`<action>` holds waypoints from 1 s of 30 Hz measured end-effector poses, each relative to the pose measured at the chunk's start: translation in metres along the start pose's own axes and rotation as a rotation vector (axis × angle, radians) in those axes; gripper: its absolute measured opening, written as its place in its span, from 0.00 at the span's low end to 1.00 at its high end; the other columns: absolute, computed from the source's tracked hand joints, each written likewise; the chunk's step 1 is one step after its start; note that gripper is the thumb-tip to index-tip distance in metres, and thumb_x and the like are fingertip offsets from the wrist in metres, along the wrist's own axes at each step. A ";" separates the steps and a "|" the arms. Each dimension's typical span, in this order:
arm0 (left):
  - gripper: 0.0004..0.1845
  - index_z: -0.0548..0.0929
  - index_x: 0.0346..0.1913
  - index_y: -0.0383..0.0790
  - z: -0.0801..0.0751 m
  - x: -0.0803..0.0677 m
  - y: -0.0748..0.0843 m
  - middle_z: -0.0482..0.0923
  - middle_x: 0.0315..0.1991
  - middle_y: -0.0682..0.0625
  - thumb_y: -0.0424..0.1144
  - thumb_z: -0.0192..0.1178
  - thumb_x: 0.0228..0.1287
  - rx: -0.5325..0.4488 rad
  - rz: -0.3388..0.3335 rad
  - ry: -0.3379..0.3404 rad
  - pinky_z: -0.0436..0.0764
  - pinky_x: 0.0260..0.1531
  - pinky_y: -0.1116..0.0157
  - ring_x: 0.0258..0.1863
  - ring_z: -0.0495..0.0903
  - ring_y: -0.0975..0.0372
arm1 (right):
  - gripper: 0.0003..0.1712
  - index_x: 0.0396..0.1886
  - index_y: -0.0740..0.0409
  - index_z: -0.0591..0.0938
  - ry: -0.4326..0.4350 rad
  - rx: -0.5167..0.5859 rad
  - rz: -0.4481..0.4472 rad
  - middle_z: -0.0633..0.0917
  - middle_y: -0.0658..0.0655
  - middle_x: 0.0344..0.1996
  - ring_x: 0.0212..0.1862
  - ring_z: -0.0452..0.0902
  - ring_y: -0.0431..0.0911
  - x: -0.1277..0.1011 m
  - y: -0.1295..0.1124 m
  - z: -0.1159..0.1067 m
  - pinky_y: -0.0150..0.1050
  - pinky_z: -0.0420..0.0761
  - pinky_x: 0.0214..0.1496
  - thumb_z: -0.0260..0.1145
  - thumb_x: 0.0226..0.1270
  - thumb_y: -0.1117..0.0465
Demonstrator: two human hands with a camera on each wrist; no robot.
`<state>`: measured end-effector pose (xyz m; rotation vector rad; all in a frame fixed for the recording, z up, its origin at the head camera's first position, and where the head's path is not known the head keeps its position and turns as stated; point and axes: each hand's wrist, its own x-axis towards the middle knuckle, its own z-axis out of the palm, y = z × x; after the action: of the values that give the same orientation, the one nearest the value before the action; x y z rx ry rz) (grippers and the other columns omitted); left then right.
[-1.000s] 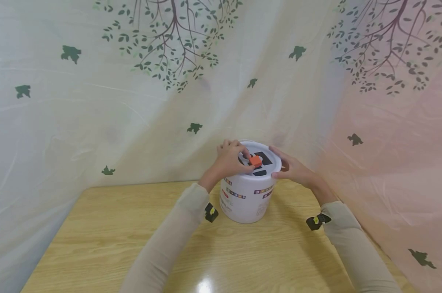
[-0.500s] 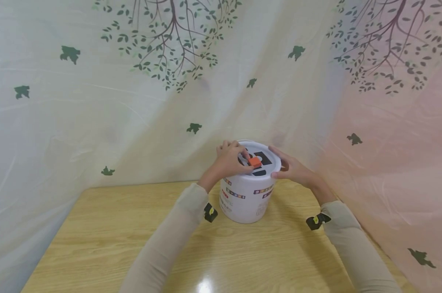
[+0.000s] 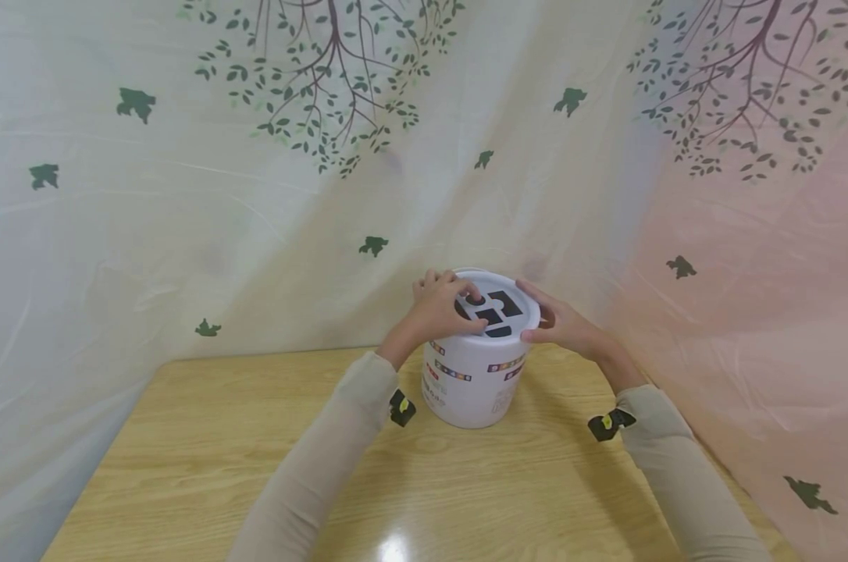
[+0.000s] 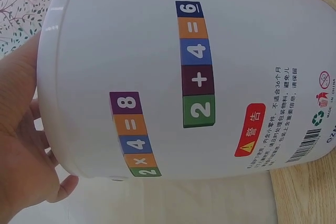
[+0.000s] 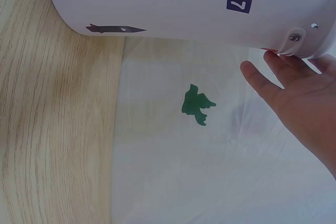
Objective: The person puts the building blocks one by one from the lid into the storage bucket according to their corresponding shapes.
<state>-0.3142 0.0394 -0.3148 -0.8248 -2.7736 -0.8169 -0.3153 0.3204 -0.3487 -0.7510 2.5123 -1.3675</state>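
A white bucket point(image 3: 469, 382) stands upright on the wooden table. Its white lid point(image 3: 522, 321) has several dark shaped holes. My left hand point(image 3: 438, 306) is over the lid's left side, thumb and forefinger spread around a dark square hole point(image 3: 489, 315), with nothing between them. In the left wrist view, the other fingers of my left hand point(image 4: 23, 129) reach past the rim, partly hidden. On the right, my right hand point(image 3: 568, 324) touches the rim with thumb and forefinger. The right wrist view shows the nearly straight fingers of my right hand point(image 5: 294, 85) against the bucket's upper end.
Wooden table point(image 3: 255, 445) lies in front of and left of the bucket. A pale cloth point(image 3: 269, 195) printed with trees and green birds hangs close behind, and its pink part point(image 3: 768, 336) runs along the right. Coloured sums point(image 4: 197, 64) are printed on the bucket's side.
The orange block that my left thumb and forefinger pinched over the lid is gone from view, and the dark square hole now shows there. Both hands have barely moved.
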 end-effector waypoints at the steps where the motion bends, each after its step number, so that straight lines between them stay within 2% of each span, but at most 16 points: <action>1: 0.26 0.83 0.55 0.50 0.000 0.000 0.000 0.75 0.59 0.47 0.57 0.72 0.57 -0.004 0.000 0.002 0.62 0.62 0.48 0.61 0.63 0.52 | 0.57 0.84 0.46 0.43 0.000 0.000 0.001 0.45 0.58 0.84 0.78 0.56 0.67 0.000 0.000 0.000 0.66 0.69 0.69 0.70 0.67 0.55; 22: 0.24 0.82 0.54 0.51 0.000 -0.002 -0.001 0.76 0.59 0.48 0.57 0.71 0.58 -0.003 0.009 0.029 0.61 0.62 0.47 0.61 0.64 0.52 | 0.58 0.84 0.44 0.43 -0.002 0.011 0.022 0.47 0.58 0.84 0.78 0.55 0.67 -0.001 -0.004 0.002 0.67 0.68 0.69 0.70 0.67 0.54; 30: 0.23 0.83 0.54 0.50 -0.001 -0.004 -0.002 0.76 0.58 0.48 0.56 0.71 0.58 -0.030 0.024 0.043 0.61 0.62 0.47 0.60 0.64 0.52 | 0.58 0.84 0.45 0.42 0.001 0.014 0.022 0.47 0.59 0.83 0.77 0.57 0.68 -0.001 -0.004 0.001 0.67 0.69 0.69 0.70 0.67 0.55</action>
<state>-0.3121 0.0353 -0.3156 -0.8336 -2.7154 -0.8639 -0.3124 0.3185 -0.3462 -0.7181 2.5014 -1.3776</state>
